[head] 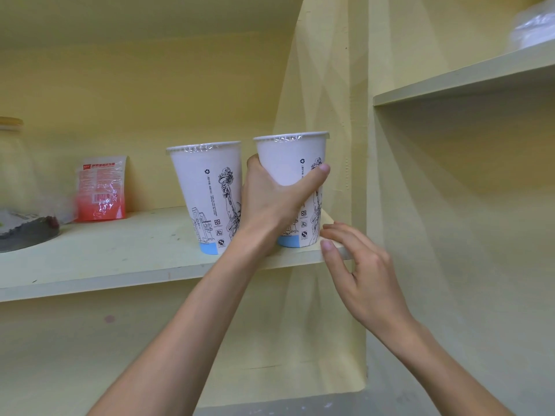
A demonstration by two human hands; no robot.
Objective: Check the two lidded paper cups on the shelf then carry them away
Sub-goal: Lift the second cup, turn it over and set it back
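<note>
Head view: pale-yellow shelf (120, 259), yellow walls; left hand (270, 202) fingers wrapped around right cup (292, 163); right hand (360, 271) open.

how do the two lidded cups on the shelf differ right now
The right cup is gripped around its middle by the left hand; the left cup stands untouched. The right cup sits at the shelf corner, its lid higher in view; the left cup stands further in. The right hand hovers open nearby. Both share white walls, black line drawings, blue bases and clear lids.
</note>
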